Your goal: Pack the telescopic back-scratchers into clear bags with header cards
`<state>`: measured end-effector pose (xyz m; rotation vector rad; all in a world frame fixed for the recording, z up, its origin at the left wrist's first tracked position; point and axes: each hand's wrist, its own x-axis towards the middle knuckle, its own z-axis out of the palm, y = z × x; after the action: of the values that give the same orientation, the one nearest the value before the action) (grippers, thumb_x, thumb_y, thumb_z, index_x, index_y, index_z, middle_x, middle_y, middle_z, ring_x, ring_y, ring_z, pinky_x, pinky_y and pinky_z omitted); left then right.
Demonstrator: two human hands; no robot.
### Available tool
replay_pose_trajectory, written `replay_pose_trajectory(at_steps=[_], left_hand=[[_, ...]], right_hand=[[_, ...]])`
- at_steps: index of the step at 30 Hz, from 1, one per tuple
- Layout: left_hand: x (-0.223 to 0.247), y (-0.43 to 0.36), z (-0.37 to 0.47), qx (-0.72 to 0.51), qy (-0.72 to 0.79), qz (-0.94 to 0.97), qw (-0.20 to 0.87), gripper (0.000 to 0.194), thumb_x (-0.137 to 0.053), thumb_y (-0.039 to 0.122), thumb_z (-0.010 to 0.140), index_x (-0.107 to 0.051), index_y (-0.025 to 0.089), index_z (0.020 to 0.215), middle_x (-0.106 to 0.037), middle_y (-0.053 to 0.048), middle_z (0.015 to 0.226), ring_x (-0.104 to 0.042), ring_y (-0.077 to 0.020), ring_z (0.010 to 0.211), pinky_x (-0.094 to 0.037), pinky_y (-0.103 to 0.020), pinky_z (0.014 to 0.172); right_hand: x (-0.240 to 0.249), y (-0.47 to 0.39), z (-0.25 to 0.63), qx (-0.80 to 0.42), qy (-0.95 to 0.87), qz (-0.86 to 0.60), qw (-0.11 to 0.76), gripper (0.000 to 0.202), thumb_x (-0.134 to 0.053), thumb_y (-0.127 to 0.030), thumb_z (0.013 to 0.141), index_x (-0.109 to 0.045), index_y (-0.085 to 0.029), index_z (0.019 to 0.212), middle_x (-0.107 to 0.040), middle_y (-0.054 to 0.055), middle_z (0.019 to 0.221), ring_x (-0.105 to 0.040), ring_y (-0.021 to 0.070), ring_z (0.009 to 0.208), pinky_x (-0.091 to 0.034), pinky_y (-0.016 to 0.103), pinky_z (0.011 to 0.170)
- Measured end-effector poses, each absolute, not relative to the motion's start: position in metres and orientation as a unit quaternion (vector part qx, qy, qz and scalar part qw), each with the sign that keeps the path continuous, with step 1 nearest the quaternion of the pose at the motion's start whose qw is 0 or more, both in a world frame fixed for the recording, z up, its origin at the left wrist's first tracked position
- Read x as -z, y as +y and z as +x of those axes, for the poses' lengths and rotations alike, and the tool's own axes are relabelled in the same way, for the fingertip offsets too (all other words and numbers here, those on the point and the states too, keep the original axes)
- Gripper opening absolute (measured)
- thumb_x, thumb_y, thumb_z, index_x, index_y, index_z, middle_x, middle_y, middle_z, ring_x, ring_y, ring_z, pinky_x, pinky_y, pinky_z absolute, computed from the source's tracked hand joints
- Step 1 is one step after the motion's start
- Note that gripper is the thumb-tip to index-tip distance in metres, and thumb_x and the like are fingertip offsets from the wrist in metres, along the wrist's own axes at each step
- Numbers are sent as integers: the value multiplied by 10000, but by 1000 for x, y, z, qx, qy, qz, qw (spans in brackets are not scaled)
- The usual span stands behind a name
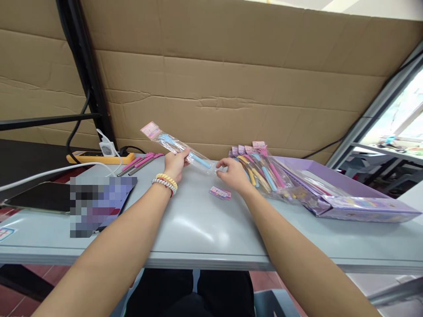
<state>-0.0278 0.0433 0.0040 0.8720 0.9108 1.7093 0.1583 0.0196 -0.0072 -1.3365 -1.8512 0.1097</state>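
Note:
My left hand (176, 165) is closed around a clear plastic packet (201, 162) with a pink header card (151, 130). Inside the packet lies a slim light-blue stick-like item, wider toward the card end; its exact kind is unclear. The packet slants down to the right above the table. At its lower right end, the thumb and forefinger of my right hand (231, 174) pinch the plastic edge. Small purple-pink printed labels (220, 193) lie on the table below. Beside my right hand is a pile of similar packets (264, 171) with yellow, blue and pink items.
A purple box (366, 209) stands on the grey table (205, 233) at right. Two pink-and-metal sticks (140, 163) lie at left, near an orange power strip (82, 156) with a white charger and cable. A dark tablet-like object (39, 197) is at far left. Cardboard (214, 75) walls the back.

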Motion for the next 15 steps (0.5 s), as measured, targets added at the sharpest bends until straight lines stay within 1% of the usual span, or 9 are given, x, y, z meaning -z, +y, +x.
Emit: replay_pose_trajectory(at_steps=[3,6,8,11,13,15], left_hand=[[-4,44,-29,-709,367,353,488,277,-783,231,554,-529,152,631,-584,14,622,-542,-97,587,-470,-253,579],[-3,44,-28,-707,360,360,490,269,-782,241,563,-547,148,657,-598,4,647,-555,-104,600,-476,-264,587],[-3,45,-28,-708,353,360,495,273,-785,246,565,-553,146,668,-601,3,649,-558,-103,602,-478,-261,590],[-4,44,-27,-708,337,354,509,280,-791,243,568,-548,144,666,-595,8,630,-557,-95,589,-485,-253,592],[-5,43,-26,-708,329,351,517,270,-786,229,585,-542,144,665,-591,12,617,-559,-92,579,-491,-248,589],[-6,42,-26,-707,326,348,522,253,-773,215,614,-534,146,660,-584,16,596,-564,-91,567,-496,-244,586]], right_hand=[[9,21,159,-24,-753,-522,400,89,-593,-127,679,-648,-190,708,-644,60,929,-583,202,902,-436,324,808],[10,21,158,-33,-742,-524,417,43,-645,-217,707,-680,-194,714,-643,73,977,-585,214,942,-436,339,832],[10,21,158,-46,-736,-522,428,78,-687,-267,691,-699,-197,723,-639,81,1021,-590,218,937,-445,346,821],[11,23,159,-63,-729,-512,450,135,-722,-306,667,-727,-203,755,-631,87,1075,-600,210,871,-461,351,766],[12,24,159,-65,-722,-499,474,168,-725,-333,666,-741,-211,779,-635,85,1081,-600,203,829,-465,351,732],[13,25,160,-77,-715,-483,500,212,-724,-370,666,-751,-215,808,-641,82,1078,-602,204,826,-467,351,726]])
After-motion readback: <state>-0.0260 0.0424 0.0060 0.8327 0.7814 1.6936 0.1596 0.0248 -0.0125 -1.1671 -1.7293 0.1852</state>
